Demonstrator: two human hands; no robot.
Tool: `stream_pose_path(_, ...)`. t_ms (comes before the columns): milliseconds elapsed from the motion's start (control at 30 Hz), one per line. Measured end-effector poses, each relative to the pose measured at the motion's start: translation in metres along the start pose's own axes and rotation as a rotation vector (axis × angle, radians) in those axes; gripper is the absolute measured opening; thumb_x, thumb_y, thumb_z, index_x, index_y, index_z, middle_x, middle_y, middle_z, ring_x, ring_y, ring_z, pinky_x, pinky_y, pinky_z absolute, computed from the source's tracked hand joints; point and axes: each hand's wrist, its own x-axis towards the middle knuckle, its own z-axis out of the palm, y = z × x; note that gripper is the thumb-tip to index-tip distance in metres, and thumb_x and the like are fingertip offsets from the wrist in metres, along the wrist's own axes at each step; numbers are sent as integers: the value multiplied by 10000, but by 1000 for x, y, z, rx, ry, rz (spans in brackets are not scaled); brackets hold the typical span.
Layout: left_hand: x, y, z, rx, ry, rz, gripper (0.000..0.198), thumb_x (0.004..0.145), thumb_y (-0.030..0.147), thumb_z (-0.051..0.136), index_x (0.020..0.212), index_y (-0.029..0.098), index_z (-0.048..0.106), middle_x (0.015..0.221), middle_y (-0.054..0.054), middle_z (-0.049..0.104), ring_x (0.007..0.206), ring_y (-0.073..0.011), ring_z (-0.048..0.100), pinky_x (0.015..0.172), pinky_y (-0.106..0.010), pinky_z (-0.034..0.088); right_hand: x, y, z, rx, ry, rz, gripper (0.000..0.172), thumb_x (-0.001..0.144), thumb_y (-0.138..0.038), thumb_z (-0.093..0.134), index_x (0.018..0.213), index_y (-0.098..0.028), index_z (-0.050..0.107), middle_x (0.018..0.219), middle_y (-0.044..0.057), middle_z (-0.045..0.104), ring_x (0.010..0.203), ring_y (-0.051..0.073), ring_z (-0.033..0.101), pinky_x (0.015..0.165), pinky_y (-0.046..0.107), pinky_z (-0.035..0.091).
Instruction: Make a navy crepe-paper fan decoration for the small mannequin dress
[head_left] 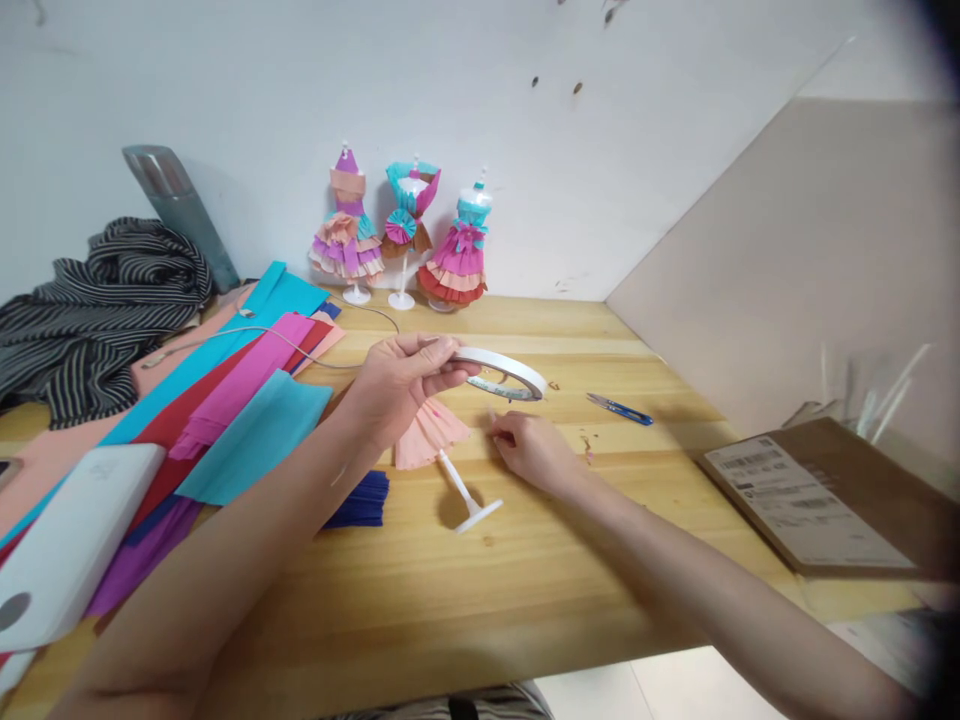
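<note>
Tape roll [504, 374] lifted in our left hand [401, 385], just above the small mannequin [442, 450].
We close our left grip on its rim, keeping it clear; our right hand [534, 450], fingers curled, pinches something tiny beside the mannequin on the worktop [480, 590], seemingly the tape's end.

A pale wood desk [525, 590] sits in a corner; a white, scuffed wall [300, 90] runs along its far edge, a beige panel [810, 270] along its right edge, in soft even light
</note>
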Motion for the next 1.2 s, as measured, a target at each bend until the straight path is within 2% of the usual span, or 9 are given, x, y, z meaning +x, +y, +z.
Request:
stream_pose_path(133,2,-1,1,-13,3,-12,155,809,43,652,673,77,717,627,-56,730,575,-104,705,573,-142,550,-5,15,-14,-47,58,64,222,797,-84,481,788,-147,694,842,125,719,699,204,621,611,273,365)
stream_pose_path(233,2,0,2,-15,-6,-3,165,818,42,641,676,72,719,633,-59,728,581,-103,705,585,-145,553,0,6,-19,-6,60,35,188,792,-87,489,831,-156,659,774,69,704,641,164,581,610,253,374)
stream_pose_path(333,1,1,2,-15,-10,20,160,822,48,643,686,72,724,643,-56,726,604,-104,711,596,-143,554,18,-14,-11,37,40,-23,103,755,-92,540,753,-161,615,685,28,657,615,144,543,595,241,370)
stream_pose_path(467,0,3,1,6,-5,27,143,810,67,672,675,82,719,631,-44,717,597,-102,706,600,-147,553,51,-37,6,74,13,-84,59,781,-135,566,743,-162,602,687,11,644,629,133,539,574,228,367)
stream_pose_path(600,1,3,0,26,7,19,135,808,66,674,679,79,713,624,-48,713,589,-104,702,596,-151,549,68,-44,15,43,17,-89,67,808,-188,573,769,-166,623,726,24,658,659,147,550,579,240,365)
stream_pose_path(733,1,2,-1,30,13,17,165,832,62,639,687,76,717,638,-54,721,594,-102,704,607,-152,553,60,-25,13,-52,52,-13,100,764,-116,565,743,-165,650,748,69,682,702,184,575,617,269,361)
stream_pose_path(933,1,4,-1,26,-11,44,141,820,83,679,683,79,712,644,-53,723,589,-100,704,616,-150,562,20,35,-10,-146,88,173,159,709,-50,553,644,-152,655,633,102,678,611,204,604,579,273,357)
stream_pose_path(1033,1,7,0,14,-39,76,130,805,87,690,677,83,707,643,-51,723,594,-104,708,597,-139,558,6,39,-19,-119,88,92,161,778,-99,538,752,-149,689,725,86,711,642,187,622,613,258,407)
stream_pose_path(1200,0,13,-1,34,-29,134,116,791,82,689,678,102,706,675,-51,733,637,-117,721,600,-139,557,28,0,-10,-88,73,-143,204,873,-245,587,1033,-177,696,990,93,710,847,189,638,761,263,451)
